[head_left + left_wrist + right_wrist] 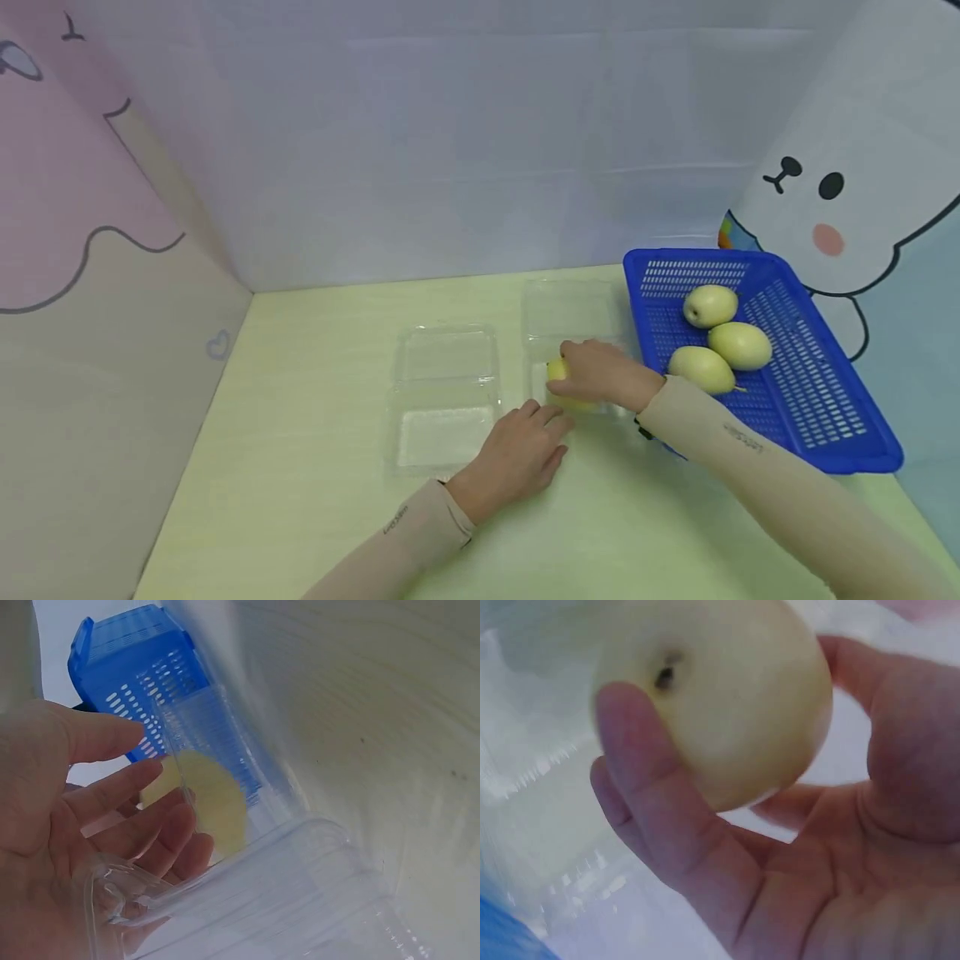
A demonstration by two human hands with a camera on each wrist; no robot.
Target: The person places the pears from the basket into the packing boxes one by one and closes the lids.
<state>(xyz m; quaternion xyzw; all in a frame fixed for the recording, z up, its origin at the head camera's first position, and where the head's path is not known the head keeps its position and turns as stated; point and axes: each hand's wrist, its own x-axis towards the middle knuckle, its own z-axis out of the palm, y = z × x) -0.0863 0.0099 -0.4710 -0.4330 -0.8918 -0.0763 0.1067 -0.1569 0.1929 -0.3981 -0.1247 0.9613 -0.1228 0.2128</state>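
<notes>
My right hand grips a pale yellow pear low over the base of the right clear plastic box. The right wrist view has its fingers and thumb curled around the fruit, near the dark pit at one end. My left hand is at the near edge of that same box, fingers loosely bent and holding nothing. Seen from the left wrist, its fingertips are right at the clear wall, with the pear behind it. In the head view the right hand hides much of the pear and the box base.
A second clear box lies opened out on the left, its lid toward the wall. On the right stands a blue slotted basket with three pears in it, close beside the right box. Wall cloths border the pale table.
</notes>
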